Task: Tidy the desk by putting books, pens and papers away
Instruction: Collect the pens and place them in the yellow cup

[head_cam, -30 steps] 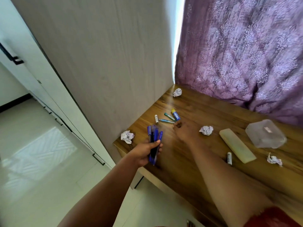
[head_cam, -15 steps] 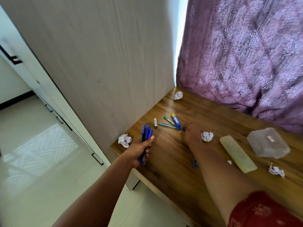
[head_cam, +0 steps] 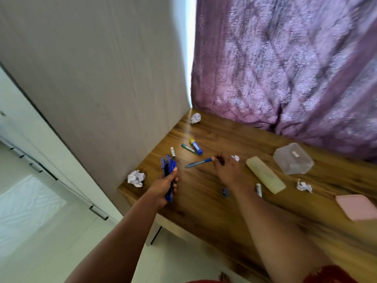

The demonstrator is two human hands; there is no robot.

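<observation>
Broad purple curtain (head_cam: 285, 68), crinkled and shiny, behind a wood-grain desk (head_cam: 204, 209). Frosted plastic box (head_cam: 293, 158), blocky, near a long cream case (head_cam: 265, 175) with rounded ends. Left hand (head_cam: 165, 185) clamped round a bundle of blue pens (head_cam: 169, 170) over the desk's left edge. Right hand (head_cam: 228, 171) pinching a slim blue pen (head_cam: 199, 162) by its end, barrel lying low over the wood. Crumpled paper ball (head_cam: 136, 178) at the corner.

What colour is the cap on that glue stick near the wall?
Yellow, on a blue glue stick; the head view shows it.
</observation>
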